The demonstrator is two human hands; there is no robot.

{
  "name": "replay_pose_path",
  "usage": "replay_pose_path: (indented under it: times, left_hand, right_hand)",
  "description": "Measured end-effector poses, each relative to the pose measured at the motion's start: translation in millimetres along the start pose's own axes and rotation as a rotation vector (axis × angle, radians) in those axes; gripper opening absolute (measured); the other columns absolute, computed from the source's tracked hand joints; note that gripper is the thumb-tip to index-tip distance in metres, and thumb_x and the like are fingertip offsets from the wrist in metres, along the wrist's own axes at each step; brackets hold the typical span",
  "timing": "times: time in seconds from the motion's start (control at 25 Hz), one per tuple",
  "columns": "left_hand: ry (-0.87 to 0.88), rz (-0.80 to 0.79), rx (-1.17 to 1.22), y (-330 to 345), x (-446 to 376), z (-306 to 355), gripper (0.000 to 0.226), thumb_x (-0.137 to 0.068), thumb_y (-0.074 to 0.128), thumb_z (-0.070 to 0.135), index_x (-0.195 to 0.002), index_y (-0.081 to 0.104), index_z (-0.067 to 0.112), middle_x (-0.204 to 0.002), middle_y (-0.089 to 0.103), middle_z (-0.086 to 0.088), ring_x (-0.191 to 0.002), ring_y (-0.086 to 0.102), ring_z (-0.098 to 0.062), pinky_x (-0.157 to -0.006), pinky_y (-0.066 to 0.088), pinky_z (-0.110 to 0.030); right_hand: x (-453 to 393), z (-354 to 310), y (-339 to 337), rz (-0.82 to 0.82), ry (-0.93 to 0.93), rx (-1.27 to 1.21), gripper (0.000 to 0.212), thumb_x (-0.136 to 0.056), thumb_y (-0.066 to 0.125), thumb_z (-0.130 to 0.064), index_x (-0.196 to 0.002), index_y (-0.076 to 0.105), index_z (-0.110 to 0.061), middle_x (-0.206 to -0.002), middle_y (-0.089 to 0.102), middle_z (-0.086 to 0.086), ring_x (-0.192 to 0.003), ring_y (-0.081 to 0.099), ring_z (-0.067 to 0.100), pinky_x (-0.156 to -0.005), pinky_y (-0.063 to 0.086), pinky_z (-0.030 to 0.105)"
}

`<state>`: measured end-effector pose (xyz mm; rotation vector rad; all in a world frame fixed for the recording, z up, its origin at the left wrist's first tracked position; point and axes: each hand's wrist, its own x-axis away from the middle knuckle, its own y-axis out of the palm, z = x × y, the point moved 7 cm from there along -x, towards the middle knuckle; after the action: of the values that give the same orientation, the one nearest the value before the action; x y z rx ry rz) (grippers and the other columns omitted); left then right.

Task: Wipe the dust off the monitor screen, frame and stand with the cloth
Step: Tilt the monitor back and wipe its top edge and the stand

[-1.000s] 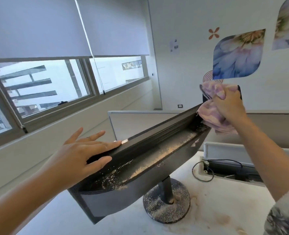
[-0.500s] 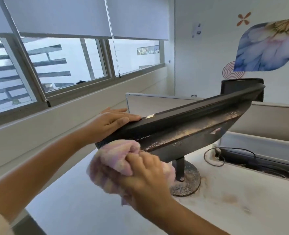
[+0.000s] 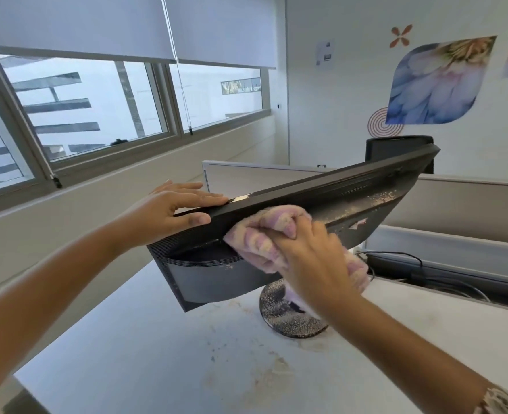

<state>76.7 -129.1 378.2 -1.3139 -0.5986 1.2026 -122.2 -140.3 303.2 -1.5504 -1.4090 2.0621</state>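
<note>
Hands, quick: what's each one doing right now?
Left hand: open, fingers straight, resting on the monitor top edge.
Right hand: grips the cloth against the monitor's back.

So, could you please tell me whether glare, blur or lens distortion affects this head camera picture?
Head view: the windows are blown out white; a small glint sits on the monitor top edge; wide-angle bending curves the window frames; the right hand and cloth look slightly soft.
</note>
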Motion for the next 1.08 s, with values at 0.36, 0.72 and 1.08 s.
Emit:
replay_pose_path:
  times: [0.36, 0.72, 1.08]
  left_hand:
    - [-0.01, -0.014, -0.025, -1, -2, 7, 0.06, -0.059, 0.036, 0.088, -0.116, 0.036, 0.069, -0.132, 0.04, 0.036, -0.135, 0.024, 0.0, -0.114, 0.015, -0.044]
    - [0.024, 0.086, -0.132, -6, 2, 12, 0.059, -0.063, 0.035, 0.085, -0.116, 0.043, 0.059, -0.128, 0.04, 0.034, -0.135, 0.022, -0.003, -0.115, 0.009, -0.048]
    - [0.119, 0.147, -0.121, 6, -42, 34, 0.05, -0.066, 0.046, 0.069, -0.093, 0.059, 0.03, -0.112, 0.046, 0.04, -0.124, 0.035, 0.0, -0.111, 0.013, -0.044]
  right_hand:
    - [0, 150, -5, -0.035, 0.365, 0.159, 0.039, -0.092, 0.051, -0.034, -0.131, 0.047, -0.038, -0.123, 0.045, 0.012, -0.095, 0.052, 0.036, -0.072, 0.048, 0.046]
    - [7, 144, -51, 0.116, 0.566, 0.183, 0.037, -0.088, 0.047, -0.035, -0.124, 0.049, -0.029, -0.123, 0.043, 0.018, -0.113, 0.043, 0.04, -0.094, 0.038, 0.055]
    - [-4, 44, -11, 0.049, 0.279, 0.112, 0.054, -0.083, 0.044, -0.065, -0.109, 0.064, -0.022, -0.127, 0.053, 0.015, -0.133, 0.037, 0.037, -0.109, 0.004, 0.066]
